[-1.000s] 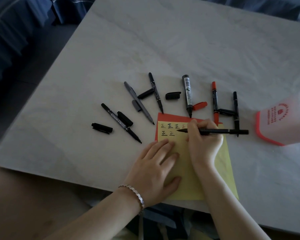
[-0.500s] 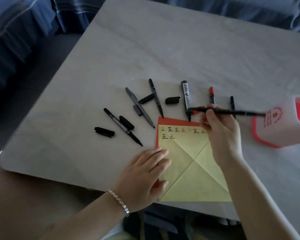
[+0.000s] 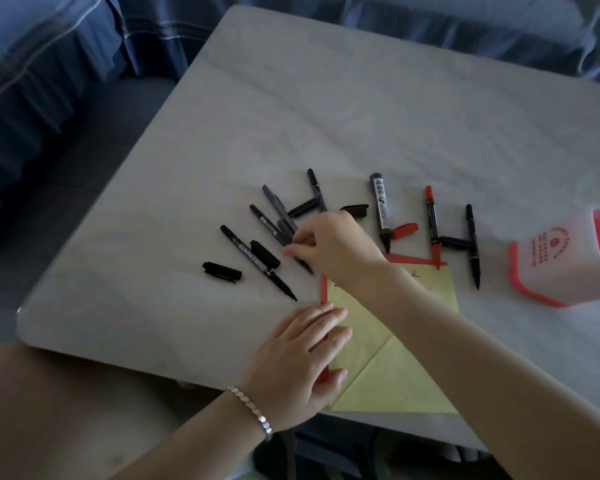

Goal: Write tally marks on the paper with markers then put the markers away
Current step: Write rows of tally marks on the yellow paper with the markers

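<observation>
One pale grey, marble-veined surface [image 3: 361, 116] with rounded corners fills most of the view. Blue pleated fabric [image 3: 66, 64] borders it from 9 through 12 o'clock.

Writing:
- The black marker [image 3: 257, 263] at 9 o'clock from the right grip bears "DOUBLE MARKER" in white along its barrel.
- The thick marker [image 3: 380, 206] at 12 o'clock from the paper carries a barcode label. Its text is too small to read.
- One "正" tally mark [image 3: 415, 274] shows near the far edge of the yellow paper [image 3: 395, 368]. The right forearm hides the rest of that row.

The yellow paper lies on a red sheet [image 3: 413, 260] at the near edge of the surface, at 6 o'clock in the view.

Container: a white box [image 3: 568, 265] with red trim sits at 2 o'clock from the paper, apart from it. The red emblem and characters on its side are not legible. Its contents cannot be seen.

The left grip [image 3: 302, 355] lies flat with its fingers straight, pressing the paper's left edge.

The right grip [image 3: 329, 244] reaches across to 11 o'clock from the paper. Its fingers are curled, and thumb and forefinger pinch a thin black marker [image 3: 265, 221] just beside a grey pen [image 3: 278, 202]. Whether that marker rests on the surface cannot be told.

A red cap [image 3: 404, 230] lies beside the thick marker's tip. At 1 o'clock from the paper, a red-ended marker [image 3: 431, 220] and a second black marker [image 3: 471, 244] lie side by side, with a black cap [image 3: 454, 242] between them.
</observation>
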The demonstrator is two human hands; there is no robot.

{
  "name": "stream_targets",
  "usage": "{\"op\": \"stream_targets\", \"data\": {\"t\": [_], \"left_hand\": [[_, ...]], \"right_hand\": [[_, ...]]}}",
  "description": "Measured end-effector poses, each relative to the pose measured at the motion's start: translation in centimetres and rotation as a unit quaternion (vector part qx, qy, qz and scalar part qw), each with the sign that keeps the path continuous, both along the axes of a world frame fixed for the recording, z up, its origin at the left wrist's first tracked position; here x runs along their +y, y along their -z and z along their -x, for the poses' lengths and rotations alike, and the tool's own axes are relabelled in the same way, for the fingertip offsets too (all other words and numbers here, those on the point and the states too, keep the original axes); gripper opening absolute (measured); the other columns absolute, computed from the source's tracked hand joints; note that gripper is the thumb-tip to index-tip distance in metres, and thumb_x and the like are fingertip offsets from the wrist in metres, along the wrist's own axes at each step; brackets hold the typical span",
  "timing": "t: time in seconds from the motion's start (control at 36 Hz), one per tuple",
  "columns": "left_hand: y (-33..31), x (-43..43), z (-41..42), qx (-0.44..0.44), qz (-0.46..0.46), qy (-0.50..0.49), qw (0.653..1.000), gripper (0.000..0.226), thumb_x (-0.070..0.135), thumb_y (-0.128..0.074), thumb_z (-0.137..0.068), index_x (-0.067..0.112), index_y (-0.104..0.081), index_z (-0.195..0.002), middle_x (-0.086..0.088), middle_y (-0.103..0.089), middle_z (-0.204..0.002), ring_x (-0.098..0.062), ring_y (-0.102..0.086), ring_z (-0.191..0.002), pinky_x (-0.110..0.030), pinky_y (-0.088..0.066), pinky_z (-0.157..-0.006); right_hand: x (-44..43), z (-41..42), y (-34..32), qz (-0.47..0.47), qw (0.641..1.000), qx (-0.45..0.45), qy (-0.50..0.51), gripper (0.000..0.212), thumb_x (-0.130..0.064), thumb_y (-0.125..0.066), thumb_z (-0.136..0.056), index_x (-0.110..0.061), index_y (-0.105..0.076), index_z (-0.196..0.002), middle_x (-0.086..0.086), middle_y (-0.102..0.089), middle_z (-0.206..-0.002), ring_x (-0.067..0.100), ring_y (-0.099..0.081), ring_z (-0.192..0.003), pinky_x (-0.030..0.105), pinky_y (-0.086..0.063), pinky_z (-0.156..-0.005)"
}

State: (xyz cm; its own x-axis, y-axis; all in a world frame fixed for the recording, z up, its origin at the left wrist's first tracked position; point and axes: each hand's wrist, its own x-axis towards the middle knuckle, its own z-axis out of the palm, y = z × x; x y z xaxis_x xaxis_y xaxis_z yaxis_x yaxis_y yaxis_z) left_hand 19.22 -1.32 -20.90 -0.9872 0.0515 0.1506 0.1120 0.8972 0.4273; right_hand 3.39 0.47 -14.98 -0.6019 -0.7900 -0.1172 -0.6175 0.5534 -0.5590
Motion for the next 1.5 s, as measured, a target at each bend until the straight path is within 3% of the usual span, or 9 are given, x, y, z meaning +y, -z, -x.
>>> {"op": "stream_targets", "data": {"t": [0.22,0.58,0.69,0.86,0.94,1.03,1.14,1.25,1.5], "left_hand": [[0.0,0.0,0.0,-0.008,0.009,0.003,1.000,0.042,0.040,-0.048,-0.084,0.017,-0.055,-0.118,0.000,-0.053,-0.130,-0.014,-0.040,-0.126,-0.030,-0.030,-0.107],[0.0,-0.1,0.0,-0.021,0.018,0.002,1.000,0.042,0.042,-0.046,-0.084,0.019,-0.052,-0.119,0.000,-0.051,-0.132,-0.014,-0.038,-0.127,-0.030,-0.026,-0.110],[0.0,-0.1,0.0,-0.015,0.008,0.001,1.000,0.042,0.040,-0.048,-0.084,0.018,-0.054,-0.119,0.000,-0.052,-0.132,-0.014,-0.038,-0.127,-0.028,-0.026,-0.109],[0.0,0.0,0.0,-0.011,0.008,0.000,1.000,0.042,0.039,-0.049,-0.083,0.016,-0.055,-0.118,-0.001,-0.052,-0.131,-0.015,-0.039,-0.127,-0.029,-0.026,-0.108],[0.0,0.0,-0.1,-0.019,0.017,-0.001,1.000,0.043,0.040,-0.049,-0.083,0.018,-0.055,-0.119,0.000,-0.051,-0.132,-0.014,-0.038,-0.128,-0.028,-0.025,-0.109],[-0.1,-0.1,0.0,-0.021,0.025,-0.001,0.999,0.044,0.042,-0.048,-0.083,0.019,-0.055,-0.119,0.001,-0.052,-0.132,-0.013,-0.038,-0.127,-0.030,-0.029,-0.108],[-0.2,-0.1,0.0,-0.007,0.032,-0.003,0.999,0.043,0.042,-0.047,-0.082,0.018,-0.057,-0.117,0.001,-0.054,-0.129,-0.013,-0.040,-0.125,-0.032,-0.031,-0.106],[-0.3,0.0,0.0,-0.004,0.039,-0.005,0.999,0.042,0.042,-0.047,-0.081,0.019,-0.057,-0.115,0.000,-0.057,-0.126,-0.013,-0.045,-0.122,-0.035,-0.033,-0.104],[-1.6,0.7,0.6,-0.039,0.100,-0.007,0.994,0.042,0.042,-0.041,-0.078,0.023,-0.061,-0.110,-0.006,-0.062,-0.117,-0.021,-0.056,-0.111,-0.037,-0.046,-0.091]], "right_hand": [[1.4,0.9,0.9,0.072,0.994,0.009,0.086,0.016,-0.026,-0.068,-0.079,-0.010,-0.070,-0.085,0.005,-0.069,-0.077,0.021,-0.062,-0.076,0.035,-0.051,-0.074],[0.1,1.2,0.7,-0.005,0.994,-0.051,0.099,0.021,-0.020,-0.068,-0.074,-0.006,-0.068,-0.090,0.011,-0.070,-0.090,0.025,-0.064,-0.085,0.035,-0.054,-0.077],[-0.1,1.2,0.2,-0.047,0.992,-0.045,0.106,0.022,-0.014,-0.067,-0.071,0.004,-0.069,-0.083,0.022,-0.070,-0.086,0.035,-0.064,-0.081,0.038,-0.054,-0.067],[-0.3,0.7,-0.4,-0.102,0.988,-0.051,0.108,0.018,-0.015,-0.070,-0.067,-0.001,-0.059,-0.066,0.005,-0.048,-0.053,0.028,-0.052,-0.060,0.023,-0.034,-0.043],[1.0,0.5,-0.7,-0.053,0.988,-0.073,0.128,0.030,-0.015,-0.068,-0.069,0.006,-0.066,-0.089,0.018,-0.065,-0.072,0.035,-0.060,-0.071,0.033,-0.050,-0.053],[3.5,0.3,-1.3,0.019,0.976,-0.128,0.173,0.031,-0.018,-0.069,-0.070,-0.005,-0.069,-0.098,0.006,-0.070,-0.080,0.013,-0.061,-0.062,0.021,-0.050,-0.056],[7.6,0.0,-1.8,0.103,0.942,-0.228,0.224,0.012,-0.013,-0.065,-0.075,-0.022,-0.070,-0.080,-0.013,-0.062,-0.058,-0.003,-0.049,-0.046,0.009,-0.041,-0.049],[11.5,-0.6,-1.1,0.176,0.896,-0.291,0.286,0.022,-0.003,-0.058,-0.079,-0.021,-0.070,-0.072,-0.005,-0.056,-0.055,0.015,-0.043,-0.059,0.028,-0.039,-0.060],[14.1,-1.2,0.1,0.310,0.860,-0.231,0.334,0.022,0.005,-0.053,-0.083,-0.015,-0.059,-0.077,0.001,-0.061,-0.053,0.011,-0.056,-0.051,0.018,-0.048,-0.052]]}}
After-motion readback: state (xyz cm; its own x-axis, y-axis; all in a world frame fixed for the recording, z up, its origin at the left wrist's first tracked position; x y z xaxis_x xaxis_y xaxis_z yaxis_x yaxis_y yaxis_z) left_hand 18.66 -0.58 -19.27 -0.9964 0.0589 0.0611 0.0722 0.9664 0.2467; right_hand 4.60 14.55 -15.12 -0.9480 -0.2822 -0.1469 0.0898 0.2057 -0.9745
